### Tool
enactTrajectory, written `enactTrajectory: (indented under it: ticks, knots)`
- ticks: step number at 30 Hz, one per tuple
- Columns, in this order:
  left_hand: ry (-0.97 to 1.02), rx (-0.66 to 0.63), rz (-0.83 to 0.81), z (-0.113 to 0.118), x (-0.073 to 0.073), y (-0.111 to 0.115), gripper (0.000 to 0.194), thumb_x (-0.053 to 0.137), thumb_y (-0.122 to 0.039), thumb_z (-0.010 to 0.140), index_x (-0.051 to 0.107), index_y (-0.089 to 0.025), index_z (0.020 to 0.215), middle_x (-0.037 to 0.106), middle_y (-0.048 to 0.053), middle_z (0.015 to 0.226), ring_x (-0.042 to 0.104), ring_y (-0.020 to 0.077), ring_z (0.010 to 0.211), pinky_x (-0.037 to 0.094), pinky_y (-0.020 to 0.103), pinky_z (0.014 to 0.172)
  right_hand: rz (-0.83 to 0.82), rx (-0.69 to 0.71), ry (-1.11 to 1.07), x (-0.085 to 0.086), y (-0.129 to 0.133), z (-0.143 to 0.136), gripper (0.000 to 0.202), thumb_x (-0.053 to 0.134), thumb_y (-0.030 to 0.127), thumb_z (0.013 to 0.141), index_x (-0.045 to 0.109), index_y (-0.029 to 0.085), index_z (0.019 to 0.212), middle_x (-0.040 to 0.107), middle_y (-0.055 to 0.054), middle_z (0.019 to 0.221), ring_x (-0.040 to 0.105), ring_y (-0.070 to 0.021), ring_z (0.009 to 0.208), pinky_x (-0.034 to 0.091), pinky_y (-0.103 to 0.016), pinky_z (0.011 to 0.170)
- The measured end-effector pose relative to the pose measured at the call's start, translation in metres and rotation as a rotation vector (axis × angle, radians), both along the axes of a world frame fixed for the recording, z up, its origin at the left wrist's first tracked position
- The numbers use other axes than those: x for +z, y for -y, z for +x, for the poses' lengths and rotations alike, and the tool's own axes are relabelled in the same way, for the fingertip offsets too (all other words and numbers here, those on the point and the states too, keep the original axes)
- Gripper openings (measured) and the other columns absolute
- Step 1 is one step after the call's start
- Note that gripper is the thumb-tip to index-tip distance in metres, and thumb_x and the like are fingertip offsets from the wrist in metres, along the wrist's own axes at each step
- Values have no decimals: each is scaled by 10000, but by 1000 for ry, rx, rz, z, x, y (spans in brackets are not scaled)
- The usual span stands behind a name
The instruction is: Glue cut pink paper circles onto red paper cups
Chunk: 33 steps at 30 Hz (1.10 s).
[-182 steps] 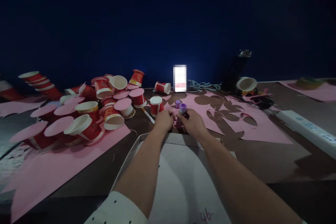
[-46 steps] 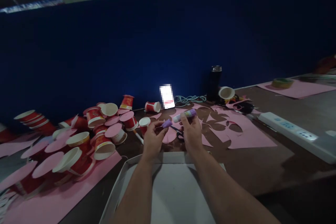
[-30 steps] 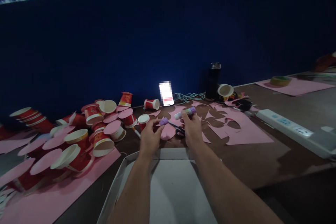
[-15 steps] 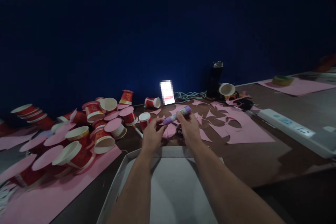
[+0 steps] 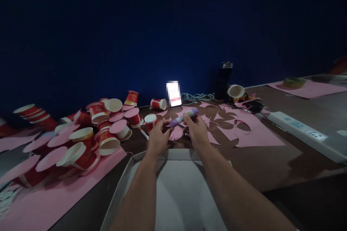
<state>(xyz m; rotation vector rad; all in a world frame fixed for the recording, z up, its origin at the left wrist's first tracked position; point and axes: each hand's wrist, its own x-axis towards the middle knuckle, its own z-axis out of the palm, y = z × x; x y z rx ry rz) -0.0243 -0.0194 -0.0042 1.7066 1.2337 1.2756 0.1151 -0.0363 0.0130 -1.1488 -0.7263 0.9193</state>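
Note:
A purple glue stick (image 5: pixel 180 118) is held slantwise between my hands above the far edge of the white box lid (image 5: pixel 187 187). My right hand (image 5: pixel 197 130) is closed round its upper right part. At its lower left end, my left hand (image 5: pixel 158 137) pinches the tip with thumb and fingers. Beneath the stick lies a round piece of pink paper (image 5: pixel 176 134) on the brown table. Just left of my left hand stands a red paper cup (image 5: pixel 150 122) with a white top.
Many red paper cups (image 5: pixel 108 140), some with pink discs, crowd the left side. Pink paper scraps (image 5: pixel 252 133) spread to the right, before a white power strip (image 5: pixel 300 133). A lit phone (image 5: pixel 174 94), a cable (image 5: pixel 197 97) and a dark bottle (image 5: pixel 223 81) stand along the blue partition.
The view has shifted slightly, so the scene sits a little further right and up. Both hands keep hold of the glue stick in nearly the same pose.

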Motion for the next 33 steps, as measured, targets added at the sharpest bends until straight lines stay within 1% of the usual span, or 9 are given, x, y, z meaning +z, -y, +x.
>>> enactTrajectory:
  ticks: [5, 10, 17, 21, 23, 25, 27, 30, 33]
  knots:
    - [-31, 1, 19, 0, 1, 2, 260, 662, -228, 744, 642, -185, 999, 703, 63, 979, 653, 190, 907, 480, 329, 840, 3, 60, 43, -2, -1, 1, 405, 679, 528, 669, 602, 181, 863, 597, 16, 648, 501, -101, 509, 402, -215, 455]
    - [-56, 29, 37, 0, 4, 4, 220, 683, -234, 722, 676, -181, 936, 711, 52, 904, 651, 186, 838, 480, 308, 782, 12, 97, 64, -3, 0, 2, 409, 683, 521, 677, 595, 179, 883, 579, 31, 648, 460, -79, 481, 383, -208, 450]
    - [-80, 69, 72, 2, 3, 6, 226, 692, -250, 716, 694, -189, 933, 713, 37, 866, 642, 172, 792, 479, 288, 752, 25, 127, 76, -6, 0, 1, 420, 690, 523, 666, 596, 167, 868, 559, 37, 602, 465, -78, 479, 372, -201, 447]
    - [-112, 62, 97, 3, 8, 8, 221, 671, -262, 737, 697, -186, 943, 713, 36, 864, 642, 170, 781, 482, 275, 738, 31, 120, 48, -5, 1, -2, 395, 703, 500, 666, 586, 173, 853, 552, 51, 580, 451, -66, 451, 364, -187, 426]
    - [-164, 48, 96, 1, 12, 10, 251, 645, -318, 768, 695, -186, 975, 714, 47, 893, 647, 177, 796, 483, 279, 748, 2, 100, 26, -3, 0, -2, 367, 715, 471, 666, 575, 174, 829, 555, 50, 570, 447, -63, 432, 360, -180, 401]
    - [-239, 76, 72, -2, 14, 10, 323, 568, -398, 827, 681, -184, 1041, 714, 69, 940, 653, 192, 834, 480, 292, 772, -31, 51, -49, -2, -4, 2, 329, 720, 438, 678, 560, 178, 802, 560, 49, 558, 452, -63, 412, 357, -173, 374]
    - [-364, 168, 24, -5, 13, 8, 368, 476, -411, 879, 663, -172, 1086, 709, 100, 1001, 651, 219, 901, 471, 315, 804, -49, -36, -204, -1, -9, 9, 282, 712, 397, 706, 544, 184, 784, 568, 48, 559, 486, -66, 420, 376, -162, 364]
    - [-654, 249, -61, -7, 6, 4, 327, 466, -315, 876, 664, -154, 1082, 690, 137, 1075, 630, 262, 987, 451, 345, 837, -53, -184, -523, -3, -18, 22, 193, 669, 315, 775, 538, 173, 765, 594, 41, 605, 575, -65, 517, 482, -140, 457]
    - [-852, 220, -106, -6, -3, -1, 288, 478, -253, 852, 677, -156, 1036, 690, 141, 1051, 626, 261, 993, 441, 331, 834, -75, -202, -703, -6, -23, 30, 146, 577, 265, 858, 525, 170, 759, 597, 36, 595, 589, -59, 530, 530, -138, 524]
